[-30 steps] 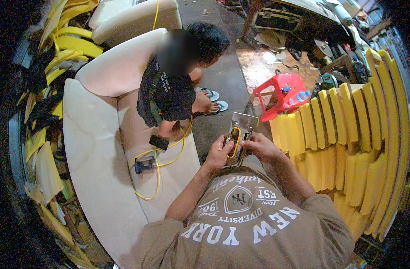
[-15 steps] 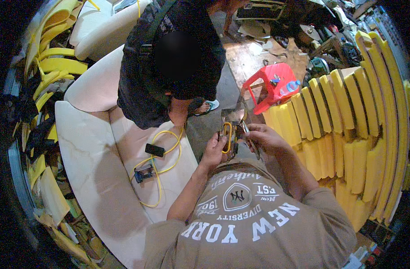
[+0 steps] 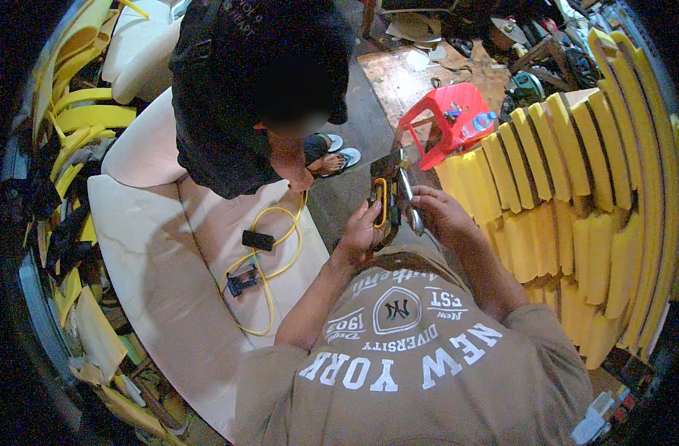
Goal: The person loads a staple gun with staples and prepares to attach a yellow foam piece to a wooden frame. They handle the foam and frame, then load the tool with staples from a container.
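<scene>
left hand (image 3: 361, 234) closed around a dark tool with a yellow loop handle (image 3: 382, 204), held at chest height; right hand (image 3: 440, 215) just beside it, fingers curled on the tool's metal part (image 3: 408, 204). risk: the metal part could slip or pinch fingers, both grips being so close. versus a second ago: a co-worker (image 3: 257, 89) has risen from crouching and leans nearer over the pale sofa (image 3: 153, 245); both hands kept their grip.

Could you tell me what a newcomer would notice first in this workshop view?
Probably the row of yellow foam slabs standing on edge along the right side, and the red plastic stool behind them. At centre, the left hand and right hand hold a yellow-trimmed tool, while another person bends over the cream sofa.
</scene>
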Motion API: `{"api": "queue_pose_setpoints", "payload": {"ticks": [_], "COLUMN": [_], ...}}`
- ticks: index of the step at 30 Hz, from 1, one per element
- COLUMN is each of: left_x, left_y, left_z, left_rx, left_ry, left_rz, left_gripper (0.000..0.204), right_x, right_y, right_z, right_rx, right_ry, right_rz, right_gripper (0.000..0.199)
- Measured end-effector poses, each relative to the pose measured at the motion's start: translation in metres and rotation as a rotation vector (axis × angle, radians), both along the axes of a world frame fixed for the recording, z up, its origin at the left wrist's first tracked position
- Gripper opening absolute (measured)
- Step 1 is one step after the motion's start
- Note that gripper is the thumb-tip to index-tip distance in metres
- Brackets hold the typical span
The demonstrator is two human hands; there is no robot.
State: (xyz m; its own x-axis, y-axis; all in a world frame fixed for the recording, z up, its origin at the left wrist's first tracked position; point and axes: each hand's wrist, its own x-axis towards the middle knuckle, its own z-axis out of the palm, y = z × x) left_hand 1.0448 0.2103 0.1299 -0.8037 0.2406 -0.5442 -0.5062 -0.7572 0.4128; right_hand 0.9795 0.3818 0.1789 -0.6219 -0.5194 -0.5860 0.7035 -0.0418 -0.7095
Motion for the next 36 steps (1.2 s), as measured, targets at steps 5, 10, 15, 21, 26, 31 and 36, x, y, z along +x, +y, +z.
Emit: {"api": "queue_pose_setpoints", "payload": {"ticks": [5, 10, 15, 21, 26, 31, 36], "left_x": [-0.006, -0.011, -0.019, -0.023, -0.017, -0.015, -0.014], "left_y": [0.007, 0.009, 0.008, 0.013, 0.019, 0.022, 0.022], "left_z": [-0.009, -0.002, -0.002, -0.015, -0.031, -0.035, -0.035], "left_rx": [-0.006, -0.215, 0.072, 0.019, -0.039, -0.04, -0.035], "left_ry": [-0.055, 0.03, 0.089, -0.031, -0.089, -0.137, -0.061], "left_rz": [-0.006, 0.011, -0.019, 0.062, 0.163, 0.18, 0.187], "left_gripper": [0.027, 0.027, 0.031, 0.03, 0.024, 0.024, 0.028], "right_x": [-0.002, -0.005, -0.004, 0.003, 0.017, 0.02, 0.018], "right_y": [0.0, -0.003, 0.0, 0.0, -0.004, -0.015, -0.024], "right_z": [-0.004, 0.007, 0.002, -0.01, -0.032, 0.004, 0.014], "right_rx": [-0.033, -0.055, -0.159, -0.002, 0.328, 0.474, 0.617], "right_ry": [-0.022, -0.035, 0.007, 0.335, 0.675, 0.883, 1.337], "right_rz": [-0.072, -0.06, -0.049, 0.087, 0.213, 0.173, 0.241], "right_gripper": [0.028, 0.032, 0.041, 0.061, 0.082, 0.086, 0.075]}}
